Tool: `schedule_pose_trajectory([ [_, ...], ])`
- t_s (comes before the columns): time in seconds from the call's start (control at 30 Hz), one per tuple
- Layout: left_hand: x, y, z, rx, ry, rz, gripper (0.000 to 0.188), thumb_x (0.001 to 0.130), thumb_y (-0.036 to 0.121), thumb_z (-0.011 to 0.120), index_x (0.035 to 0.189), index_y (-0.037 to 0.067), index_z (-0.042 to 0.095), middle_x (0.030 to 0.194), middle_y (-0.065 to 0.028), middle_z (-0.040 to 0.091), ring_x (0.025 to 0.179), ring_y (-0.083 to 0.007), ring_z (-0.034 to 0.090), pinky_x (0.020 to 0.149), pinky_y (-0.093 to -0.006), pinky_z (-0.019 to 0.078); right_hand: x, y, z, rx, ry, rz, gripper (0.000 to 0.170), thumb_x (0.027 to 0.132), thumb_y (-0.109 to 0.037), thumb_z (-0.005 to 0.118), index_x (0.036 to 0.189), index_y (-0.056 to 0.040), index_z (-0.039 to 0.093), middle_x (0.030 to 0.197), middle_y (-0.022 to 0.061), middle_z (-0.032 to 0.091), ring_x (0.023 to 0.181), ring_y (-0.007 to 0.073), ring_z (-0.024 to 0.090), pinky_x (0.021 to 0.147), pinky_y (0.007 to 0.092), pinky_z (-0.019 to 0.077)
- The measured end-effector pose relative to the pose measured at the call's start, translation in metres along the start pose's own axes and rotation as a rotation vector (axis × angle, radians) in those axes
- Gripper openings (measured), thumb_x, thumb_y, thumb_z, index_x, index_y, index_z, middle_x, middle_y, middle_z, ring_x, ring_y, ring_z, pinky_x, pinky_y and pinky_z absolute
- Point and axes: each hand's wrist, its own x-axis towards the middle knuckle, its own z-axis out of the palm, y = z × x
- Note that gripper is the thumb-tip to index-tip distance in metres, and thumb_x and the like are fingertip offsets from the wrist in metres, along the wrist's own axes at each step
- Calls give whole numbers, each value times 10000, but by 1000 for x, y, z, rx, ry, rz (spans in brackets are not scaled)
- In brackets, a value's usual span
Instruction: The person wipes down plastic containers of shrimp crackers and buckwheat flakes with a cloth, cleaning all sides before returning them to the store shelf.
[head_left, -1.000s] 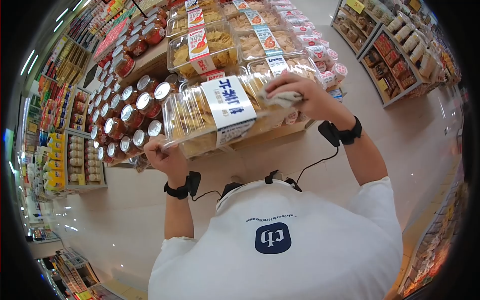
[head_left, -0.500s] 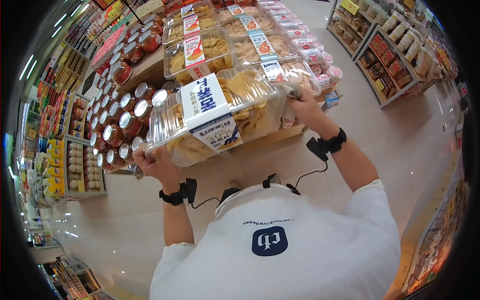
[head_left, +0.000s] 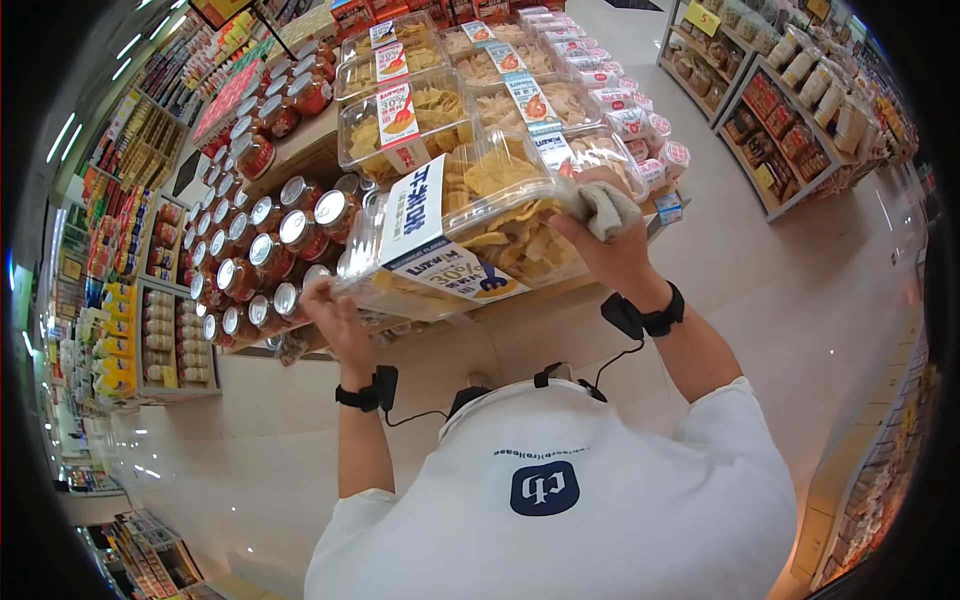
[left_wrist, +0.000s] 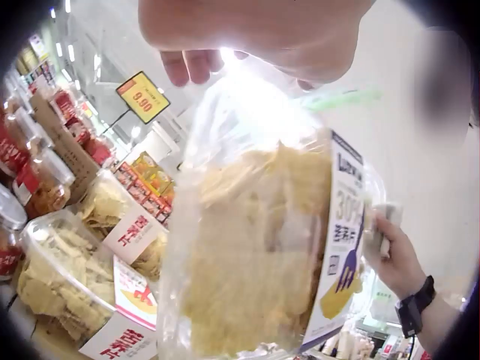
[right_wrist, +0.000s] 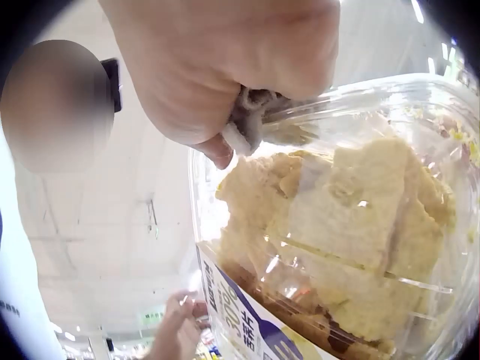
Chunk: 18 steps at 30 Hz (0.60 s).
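A clear plastic box of yellow chips [head_left: 520,225] with a white and blue label band is held tilted in front of the display. My left hand [head_left: 340,318] grips its left end, fingers curled at the edge in the left wrist view. At the opposite end, my right hand [head_left: 618,258] clutches a greyish cloth [head_left: 608,210] against the box. The right wrist view shows the cloth [right_wrist: 246,124] bunched under the fingers at the lid's rim, thumb down on the plastic.
Jars with silver lids [head_left: 265,250] crowd the display on the left. More chip boxes [head_left: 410,125] stand behind the held one, with white and red wrapped packs [head_left: 630,120] to their right. Shelving [head_left: 785,130] stands across the tiled floor [head_left: 740,235].
My right hand with the cloth has moved from the top of the box to its right end. The box has tilted, bringing its front label and right end into fuller view.
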Motion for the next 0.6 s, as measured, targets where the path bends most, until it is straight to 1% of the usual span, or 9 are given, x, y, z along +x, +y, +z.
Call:
schedule_pose_trajectory([
  [0.07,10,47,24,446,98,334,511,971,380,684,1263,34,447,1164,-91,519,1001,-190,536,794,-312,489,8,-13,0,-21,-24,-106,367,794,-38,812,1090,-58,597,1039,73,601,943,219,585,839,331,487],
  [0.1,16,69,35,444,100,332,511,971,380,684,1263,34,447,1164,-91,519,1001,-190,536,794,-312,489,11,-20,1,-42,-51,-209,387,760,-15,811,1084,-58,605,1043,88,610,948,259,599,841,353,499],
  [0.17,24,113,56,495,-254,459,496,914,260,754,1264,24,494,1261,-123,486,1010,-214,536,783,-319,491,12,-33,4,-142,-131,-264,428,718,1,801,1096,-56,609,1042,99,616,950,298,601,841,383,508],
  [0.23,32,140,86,440,-418,452,494,833,154,817,1206,31,518,1208,-143,517,976,-217,548,735,-328,491,11,-45,13,-252,-219,-359,507,640,33,766,1119,-51,622,1034,122,616,958,367,584,855,429,514],
  [0.37,32,117,109,426,-465,512,515,769,124,863,1139,44,514,1045,-142,550,858,-240,561,665,-319,473,6,-62,24,-265,-308,-351,503,657,56,748,1135,-45,629,1080,130,612,979,367,582,866,444,510],
  [0.43,28,103,113,254,-381,564,462,748,87,844,1084,74,526,868,-111,545,706,-285,564,583,-394,447,9,-62,21,-239,-364,-306,543,674,63,735,1194,-57,636,1128,138,601,1031,355,579,890,432,510],
  [0.47,23,99,110,252,-388,561,462,748,87,844,1084,74,526,868,-111,545,706,-285,564,583,-394,447,9,-62,18,-239,-361,-299,543,674,63,735,1194,-57,636,1128,138,601,1031,355,579,890,432,510],
  [0.53,18,97,100,267,-394,490,454,748,86,842,1071,89,523,758,-79,527,570,-269,506,514,-383,403,11,-60,10,-76,-539,-165,582,703,62,723,1263,-78,648,1178,139,591,1093,348,579,935,423,510],
  [0.6,15,95,98,219,-441,547,457,745,86,849,1070,91,527,740,-75,522,549,-247,487,501,-364,386,13,-44,4,-135,-549,-159,583,718,64,716,1276,-94,655,1203,132,588,1131,344,569,967,414,499],
])
